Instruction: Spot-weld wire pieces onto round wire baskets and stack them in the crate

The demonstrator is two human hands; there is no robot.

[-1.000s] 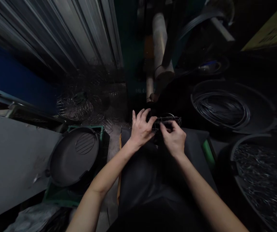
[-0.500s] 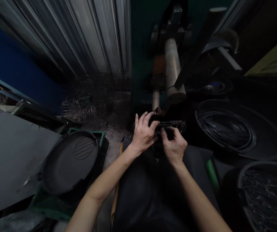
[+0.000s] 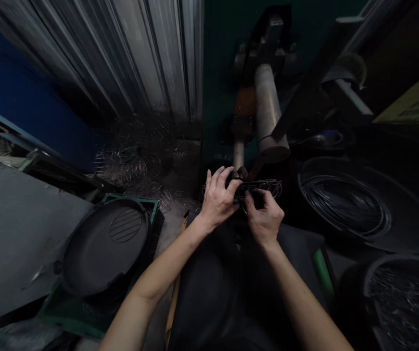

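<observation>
A wire rack (image 3: 270, 186) of thin metal rods is held level just in front of the lower electrode (image 3: 239, 155) of a machine. My left hand (image 3: 218, 197) grips the rack's left part, thumb towards the middle and fingers raised over it. On the near side, my right hand (image 3: 266, 217) has thumb and forefinger pinched together at the rack. Whether a small piece sits in that pinch is hidden. Above the rack, a thick metal cylinder (image 3: 270, 112) juts out from the machine.
To the left, a black round tray (image 3: 95, 263) with a round wire grid (image 3: 125, 225) rests on a green crate (image 3: 66, 312). At right are a basin holding wire rings (image 3: 344, 204) and a tub of small wire pieces (image 3: 403, 302). Wire grids (image 3: 121, 165) lie piled by the corrugated wall.
Both hands stay at the rack, nearly in place. The view has shifted slightly, so the machine and the basins appear a little lower and further right.
</observation>
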